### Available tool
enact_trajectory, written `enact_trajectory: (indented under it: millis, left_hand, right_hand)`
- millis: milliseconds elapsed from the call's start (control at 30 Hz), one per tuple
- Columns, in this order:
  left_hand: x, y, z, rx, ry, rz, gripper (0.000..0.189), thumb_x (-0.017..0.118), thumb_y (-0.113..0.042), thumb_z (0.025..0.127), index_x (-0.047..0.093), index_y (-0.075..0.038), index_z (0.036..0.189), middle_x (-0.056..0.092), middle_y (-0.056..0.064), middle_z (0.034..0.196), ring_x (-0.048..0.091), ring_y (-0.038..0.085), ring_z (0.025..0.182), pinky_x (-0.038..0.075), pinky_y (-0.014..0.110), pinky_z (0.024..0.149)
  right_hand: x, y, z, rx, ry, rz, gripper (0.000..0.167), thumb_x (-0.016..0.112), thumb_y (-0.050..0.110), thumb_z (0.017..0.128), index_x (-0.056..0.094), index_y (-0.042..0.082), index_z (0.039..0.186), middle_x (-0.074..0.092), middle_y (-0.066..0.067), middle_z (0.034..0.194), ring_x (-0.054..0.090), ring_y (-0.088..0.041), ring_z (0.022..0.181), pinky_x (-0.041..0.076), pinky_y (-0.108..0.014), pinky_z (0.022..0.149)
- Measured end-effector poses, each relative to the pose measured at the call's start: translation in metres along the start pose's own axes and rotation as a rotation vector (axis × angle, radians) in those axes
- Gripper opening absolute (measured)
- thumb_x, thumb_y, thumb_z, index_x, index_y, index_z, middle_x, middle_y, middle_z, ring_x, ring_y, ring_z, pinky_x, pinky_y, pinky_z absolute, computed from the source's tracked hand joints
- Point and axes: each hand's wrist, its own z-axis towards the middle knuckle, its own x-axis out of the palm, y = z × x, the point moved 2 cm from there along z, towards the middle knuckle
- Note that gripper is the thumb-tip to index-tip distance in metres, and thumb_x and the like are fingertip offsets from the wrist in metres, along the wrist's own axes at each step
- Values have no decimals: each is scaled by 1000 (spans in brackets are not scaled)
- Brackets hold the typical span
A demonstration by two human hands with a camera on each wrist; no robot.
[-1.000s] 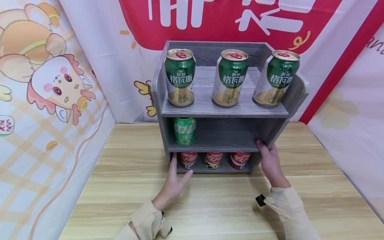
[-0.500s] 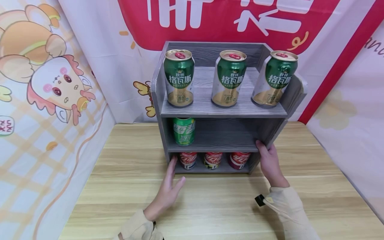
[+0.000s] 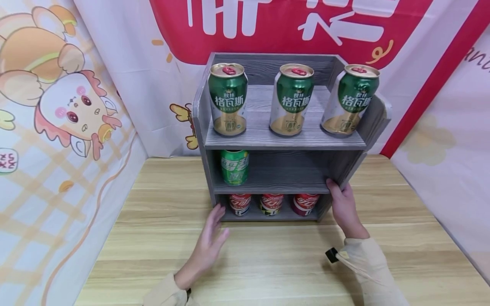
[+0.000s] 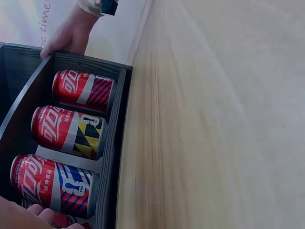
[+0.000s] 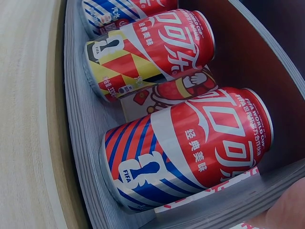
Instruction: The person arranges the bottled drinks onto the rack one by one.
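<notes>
A grey wooden shelf (image 3: 283, 190) with three levels stands on the table. My right hand (image 3: 344, 210) grips its right side panel, thumb at the front edge by the middle board. Beside the lower left corner is my left hand (image 3: 206, 240), holding nothing, its fingers loosely extended and fingertips close to the side panel. Three red cola cans (image 3: 271, 205) stand in a row on the bottom level, also seen in the left wrist view as cola cans (image 4: 69, 131). One green soda can (image 3: 235, 168) is at the left of the middle level.
Three green-and-gold cans (image 3: 292, 102) stand spaced along the top level. Behind the shelf hangs a red and white printed cloth (image 3: 268, 25). A cartoon-printed cloth (image 3: 57, 191) lines the left. The wooden table (image 3: 283, 267) extends in front.
My left hand has come off the shelf's lower left corner, moving left and toward me. The right hand keeps its place on the side panel, and the cans stay put.
</notes>
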Motion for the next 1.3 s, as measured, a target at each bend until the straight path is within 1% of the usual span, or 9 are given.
enact_trajectory:
  millis: [200,500,700,833,900,1000,1167,1233,1300]
  left_hand:
    - [-5,-5,-4,2,2,12,64,49,2,96,21,2,153,35,22,154,37,42,138,31,16,111]
    - [-11,-12,-8,4,33,74,60,49,-4,99,22,3,152,37,18,154,38,39,138,31,30,116]
    - [-15,-18,-8,25,46,141,59,49,-6,99,24,0,153,37,17,154,39,37,138,26,16,114]
    - [-19,-21,-7,33,34,192,60,51,-8,99,26,0,152,38,20,153,38,36,138,20,9,113]
    - [-21,-23,-8,12,27,214,60,52,-10,99,26,-1,152,37,19,154,38,35,139,18,8,113]
    - [-24,-26,-9,-26,27,254,61,53,-14,100,26,-2,153,34,17,156,35,34,142,21,20,118]
    - [-26,-35,-12,-59,21,378,65,54,-22,100,22,-5,154,27,15,159,30,39,144,25,56,116]
    - [-26,-39,-13,-47,6,449,68,56,-23,99,21,-4,155,26,17,160,29,40,144,25,61,116]
    - [-25,-43,-14,-31,-10,517,71,58,-24,98,21,-2,154,25,18,160,28,42,144,22,64,115]
  right_hand:
    - [0,0,0,6,1,7,38,49,31,102,46,10,134,60,16,107,52,0,108,38,-9,95]
    - [-2,0,1,14,-16,10,36,51,30,101,48,10,131,61,17,104,54,1,104,39,-10,94]
    - [-3,1,0,36,-9,-23,45,52,34,101,45,7,137,60,18,105,52,1,106,38,-9,94]
    - [-5,0,-2,30,38,-71,57,51,38,101,37,7,146,55,13,119,48,2,114,37,-7,95]
    - [-6,0,-5,3,65,-103,60,51,38,101,34,6,148,52,8,129,47,3,118,36,-5,96]
    - [-8,-1,-10,-56,113,-139,60,50,35,102,30,5,150,48,0,138,45,6,121,36,-4,97]
    - [-10,2,-20,-129,183,-225,58,52,26,102,28,5,150,46,-11,142,44,9,119,40,-4,93]
    - [-10,5,-24,-152,210,-277,59,54,23,101,27,7,151,44,-14,145,44,1,126,40,-5,93]
    - [-11,8,-28,-163,239,-329,63,56,21,100,24,7,152,39,-17,150,40,-13,136,41,-20,106]
